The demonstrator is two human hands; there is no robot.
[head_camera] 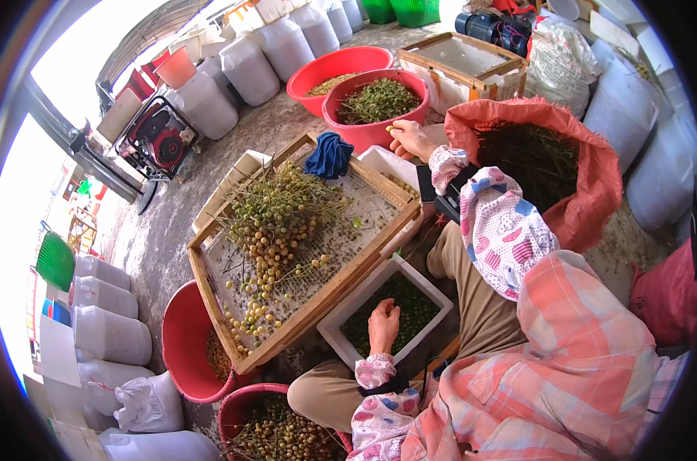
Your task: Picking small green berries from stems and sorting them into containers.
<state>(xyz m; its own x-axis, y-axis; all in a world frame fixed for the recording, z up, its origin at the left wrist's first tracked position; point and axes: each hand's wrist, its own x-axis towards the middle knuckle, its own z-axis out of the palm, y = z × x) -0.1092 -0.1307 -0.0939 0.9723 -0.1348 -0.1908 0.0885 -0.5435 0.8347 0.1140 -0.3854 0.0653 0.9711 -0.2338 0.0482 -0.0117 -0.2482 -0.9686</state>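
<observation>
My right hand (409, 140) pinches a small yellow-green fruit (390, 128) near the rim of a red tub (377, 136) heaped with green stems. My left hand (383, 327) is over a white foam box (338, 340) of small green fruits (417, 314); its fingers are curled, and whether they hold anything is hidden. Between and left of my hands lies a wood-framed mesh screen (348, 230), tilted, bearing a pile of stemmed round fruits (279, 222), loose yellow fruits (256, 317) and a dark blue cloth (329, 155).
An open red woven sack (596, 173) of dark stems stands beside my right arm. Red tubs (181, 346) of fruit stand left and below the screen. Another red tub (302, 86), a framed foam box (464, 57), plastic drums (250, 72) and an engine-driven machine (164, 141) stand farther off.
</observation>
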